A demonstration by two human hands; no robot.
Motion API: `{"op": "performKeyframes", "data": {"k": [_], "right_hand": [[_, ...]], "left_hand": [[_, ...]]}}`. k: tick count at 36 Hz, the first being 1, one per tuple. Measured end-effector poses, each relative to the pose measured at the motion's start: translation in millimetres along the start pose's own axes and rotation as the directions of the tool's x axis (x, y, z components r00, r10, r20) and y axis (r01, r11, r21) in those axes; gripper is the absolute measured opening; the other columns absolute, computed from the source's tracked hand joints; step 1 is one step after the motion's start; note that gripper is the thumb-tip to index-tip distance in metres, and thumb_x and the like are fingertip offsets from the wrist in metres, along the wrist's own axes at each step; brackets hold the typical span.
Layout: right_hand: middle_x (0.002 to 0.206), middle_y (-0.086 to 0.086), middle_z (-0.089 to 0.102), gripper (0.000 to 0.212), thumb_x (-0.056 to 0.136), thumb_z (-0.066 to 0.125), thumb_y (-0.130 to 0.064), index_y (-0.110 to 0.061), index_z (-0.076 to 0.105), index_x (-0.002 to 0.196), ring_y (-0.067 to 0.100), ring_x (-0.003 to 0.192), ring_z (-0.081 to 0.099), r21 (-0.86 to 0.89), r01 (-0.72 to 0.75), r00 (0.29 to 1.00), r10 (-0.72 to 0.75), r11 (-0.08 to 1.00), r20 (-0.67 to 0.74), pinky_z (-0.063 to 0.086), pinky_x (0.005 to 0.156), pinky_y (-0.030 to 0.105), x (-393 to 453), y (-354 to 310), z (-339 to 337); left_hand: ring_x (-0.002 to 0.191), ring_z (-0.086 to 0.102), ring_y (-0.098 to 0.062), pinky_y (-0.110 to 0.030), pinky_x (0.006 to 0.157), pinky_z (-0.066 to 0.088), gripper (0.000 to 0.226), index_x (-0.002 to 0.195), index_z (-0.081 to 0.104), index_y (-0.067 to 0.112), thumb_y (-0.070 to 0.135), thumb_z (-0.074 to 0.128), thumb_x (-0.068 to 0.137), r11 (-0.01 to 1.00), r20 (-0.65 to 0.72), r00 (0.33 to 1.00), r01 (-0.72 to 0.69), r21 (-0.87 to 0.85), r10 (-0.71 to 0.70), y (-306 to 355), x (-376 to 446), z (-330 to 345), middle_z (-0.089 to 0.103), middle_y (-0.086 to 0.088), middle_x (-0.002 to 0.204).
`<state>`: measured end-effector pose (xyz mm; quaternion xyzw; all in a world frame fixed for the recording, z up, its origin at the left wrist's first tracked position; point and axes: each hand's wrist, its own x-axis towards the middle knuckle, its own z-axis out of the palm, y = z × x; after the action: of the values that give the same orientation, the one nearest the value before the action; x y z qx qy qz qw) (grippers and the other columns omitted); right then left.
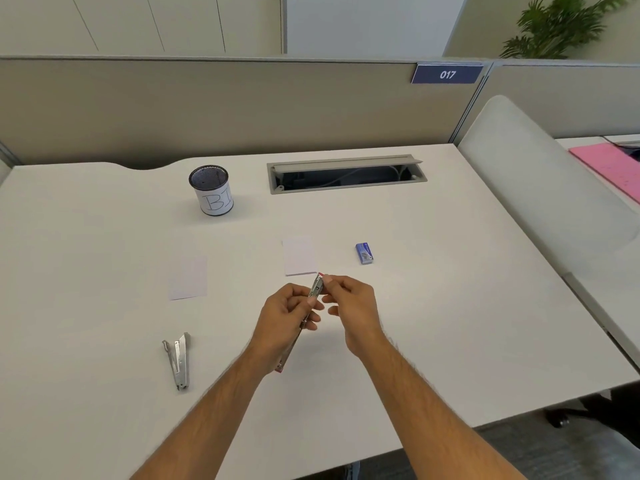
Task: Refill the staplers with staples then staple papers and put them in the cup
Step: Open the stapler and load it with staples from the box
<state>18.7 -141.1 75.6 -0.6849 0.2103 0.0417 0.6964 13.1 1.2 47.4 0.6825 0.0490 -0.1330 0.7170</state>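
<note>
My left hand [289, 315] grips a slim metal stapler with red ends [317, 287], held above the white desk and unfolded long, its far tip pointing away from me. My right hand [349, 303] pinches the stapler's far end between thumb and forefinger. A second silver stapler [180, 360] lies hinged open on the desk at the near left. Two small stacks of white paper lie flat, one to the left [188, 278] and one in the middle [300, 255]. A blue staple box [364, 253] sits right of the middle paper. A black mesh cup with a white label [212, 189] stands at the back left.
A grey cable hatch [346, 173] is open in the desk near the back edge. A beige partition [207, 105] closes off the far side. A pale chair back [540, 188] stands at the right desk edge, with a pink folder [609, 168] on the neighbouring desk.
</note>
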Motion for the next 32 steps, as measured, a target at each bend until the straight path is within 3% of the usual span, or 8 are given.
{"op": "performKeyframes", "data": {"k": [5, 9, 14, 20, 25, 29, 32], "right_hand": [[0.092, 0.001, 0.080, 0.013, 0.094, 0.072, -0.024, -0.017, 0.077, 0.104, 0.015, 0.079, 0.069, 0.062, -0.006, 0.999, 0.004, 0.998, 0.034, 0.055, 0.073, 0.031, 2.5, 0.7, 1.2], [0.091, 0.009, 0.078, 0.011, 0.091, 0.075, -0.019, -0.014, 0.078, 0.100, 0.016, 0.077, 0.066, 0.123, 0.024, 1.000, -0.025, 0.992, 0.010, 0.055, 0.072, 0.030, 5.0, -3.4, 2.3], [0.089, 0.007, 0.078, 0.013, 0.091, 0.075, -0.020, -0.014, 0.078, 0.103, 0.015, 0.078, 0.066, 0.172, 0.043, 0.998, -0.050, 0.984, 0.035, 0.055, 0.075, 0.032, 4.1, -7.3, 4.0], [0.094, 0.005, 0.077, 0.015, 0.091, 0.074, -0.020, -0.014, 0.077, 0.105, 0.018, 0.088, 0.070, 0.230, -0.015, 0.994, -0.011, 0.973, 0.112, 0.057, 0.083, 0.037, -1.2, -6.2, 3.5], [0.098, 0.008, 0.074, 0.016, 0.093, 0.071, -0.009, -0.009, 0.077, 0.108, 0.019, 0.085, 0.067, 0.344, -0.135, 0.977, 0.066, 0.929, 0.205, 0.057, 0.073, 0.031, -4.9, -8.0, 6.4], [0.087, 0.007, 0.072, 0.015, 0.090, 0.069, -0.004, -0.009, 0.077, 0.102, 0.018, 0.076, 0.063, 0.370, -0.234, 0.965, 0.169, 0.899, 0.200, 0.053, 0.061, 0.031, -6.5, -10.2, 11.5], [0.083, 0.007, 0.073, 0.018, 0.090, 0.067, -0.004, -0.013, 0.072, 0.105, 0.019, 0.076, 0.066, 0.317, -0.149, 0.984, 0.107, 0.937, 0.144, 0.056, 0.063, 0.030, -8.8, -7.9, 13.4]], "left_hand": [[0.076, 0.073, -0.023, -0.032, 0.071, 0.062, 0.009, 0.107, 0.065, 0.004, 0.012, 0.064, 0.101, 1.000, -0.002, 1.000, -0.003, -0.022, 0.003, 4.0, 4.3, 0.0, 0.079, -0.013, 0.090], [0.077, 0.073, -0.026, -0.036, 0.075, 0.063, 0.025, 0.109, 0.068, 0.003, 0.025, 0.057, 0.106, 0.995, 0.034, 0.998, 0.053, -0.086, -0.051, 8.7, 2.2, -2.2, 0.078, -0.018, 0.091], [0.062, 0.061, -0.022, -0.030, 0.056, 0.051, 0.040, 0.110, 0.071, 0.001, 0.031, 0.044, 0.111, 0.965, 0.128, 0.976, 0.196, -0.174, -0.175, 13.3, -4.0, -4.8, 0.069, -0.014, 0.081], [0.060, 0.050, -0.014, -0.025, 0.054, 0.042, 0.038, 0.109, 0.072, 0.000, 0.026, 0.044, 0.111, 0.955, 0.108, 0.980, 0.186, -0.229, -0.165, 13.6, -8.5, -2.9, 0.059, -0.008, 0.076], [0.061, 0.051, -0.015, -0.025, 0.055, 0.044, 0.037, 0.103, 0.072, 0.002, 0.025, 0.044, 0.111, 0.962, 0.089, 0.984, 0.167, -0.214, -0.151, 15.7, -11.0, -1.8, 0.061, -0.008, 0.076], [0.058, 0.051, -0.015, -0.025, 0.054, 0.043, 0.037, 0.102, 0.070, 0.002, 0.025, 0.043, 0.112, 0.961, 0.090, 0.983, 0.175, -0.214, -0.159, 14.1, -12.8, 0.3, 0.061, -0.009, 0.076], [0.058, 0.050, -0.015, -0.025, 0.054, 0.043, 0.036, 0.102, 0.068, 0.002, 0.025, 0.042, 0.112, 0.954, 0.101, 0.981, 0.187, -0.233, -0.167, 11.5, -14.9, 1.5, 0.060, -0.009, 0.076]]}}
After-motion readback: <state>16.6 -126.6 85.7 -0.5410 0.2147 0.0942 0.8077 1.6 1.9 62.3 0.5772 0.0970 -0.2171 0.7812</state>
